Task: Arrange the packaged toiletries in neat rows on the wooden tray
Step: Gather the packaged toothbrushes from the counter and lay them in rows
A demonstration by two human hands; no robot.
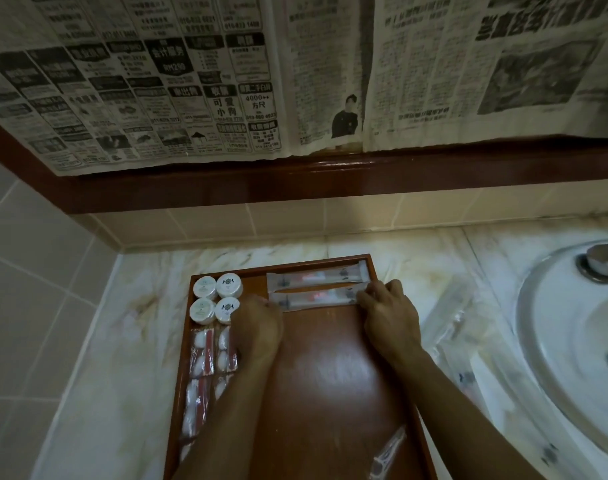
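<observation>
Step in hand: squaring 2nd toothbrush pkt (316,298) at tray's (330,375) 12 o'clock, below 1st pkt (316,278). Left hand (257,327) and right hand (389,306), grip pinching its ends. Next: loose pkt (389,452) at 5 o'clock needs fetching, aligning.

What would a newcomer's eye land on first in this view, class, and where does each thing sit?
Probably the two hands: the left hand and right hand each pinch an end of a long clear packet at the far end of the wooden tray. Next, four round white soaps in a square at the tray's far-left corner. Above, newspaper sheets cover the wall.
</observation>
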